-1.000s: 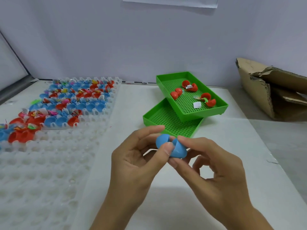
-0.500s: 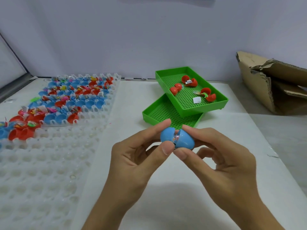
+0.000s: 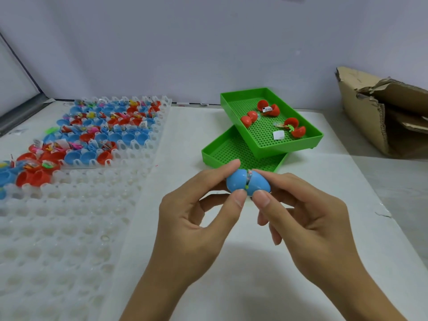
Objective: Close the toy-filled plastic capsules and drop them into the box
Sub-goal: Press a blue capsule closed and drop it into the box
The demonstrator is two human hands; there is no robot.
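A blue plastic capsule (image 3: 247, 183) hangs above the white table, its two halves nearly together with a thin gap showing a toy inside. My left hand (image 3: 196, 216) pinches the left half between thumb and forefinger. My right hand (image 3: 308, 218) pinches the right half the same way. A torn cardboard box (image 3: 368, 117) stands at the far right. Several open blue and red capsules with toys (image 3: 99, 133) fill a white cell tray (image 3: 58, 228) on the left.
Two stacked green perforated trays (image 3: 312, 140) sit behind my hands; the upper one holds three open red capsules (image 3: 268, 110) and a small white slip. The near part of the cell tray has bare cells. A pale wall runs along the back.
The two halves of the blue capsule have been brought closer together, leaving only a narrow gap. Both hands and the capsule have shifted slightly right and up in view.
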